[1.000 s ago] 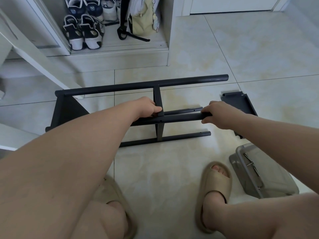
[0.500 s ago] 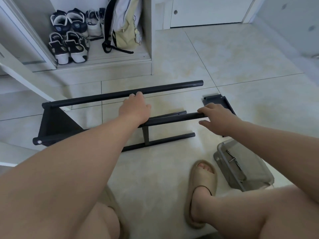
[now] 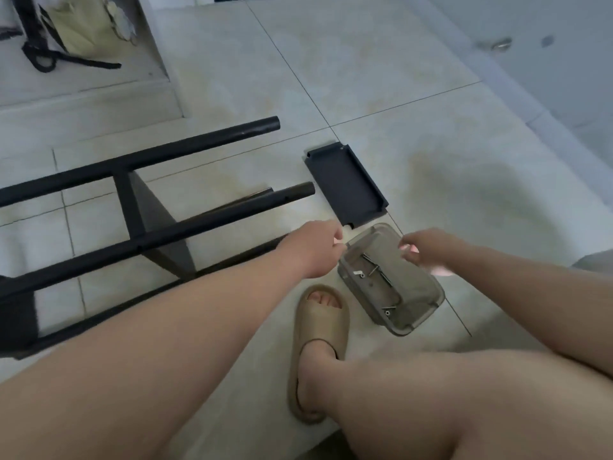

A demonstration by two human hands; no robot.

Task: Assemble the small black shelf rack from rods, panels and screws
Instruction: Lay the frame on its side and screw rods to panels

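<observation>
Rack frame [image 3: 199, 228], black, part-assembled, lying on its side at left on the floor [image 3: 398, 78], far end cut off by the picture edge. Loose black panel [image 3: 346, 185] flat just past the rod ends. Grey tray [image 3: 414, 293] holding screws [image 3: 374, 270], beside a sandal [image 3: 320, 327]. Left hand [image 3: 316, 252] at the tray's corner, fingers curled, grasp hidden. Right hand [image 3: 428, 249] over the tray rim, blurred, grip not discernible. Pale glossy tiles; bag [image 3: 83, 24] on a raised ledge, upper left.

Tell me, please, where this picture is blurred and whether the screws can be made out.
Head view: motion blur smears the right hand, the bag at top left and the rack at its left end; the left hand is sharper; the screws in the tray show clearly; a soft shadow lies on the floor right of the panel.
</observation>
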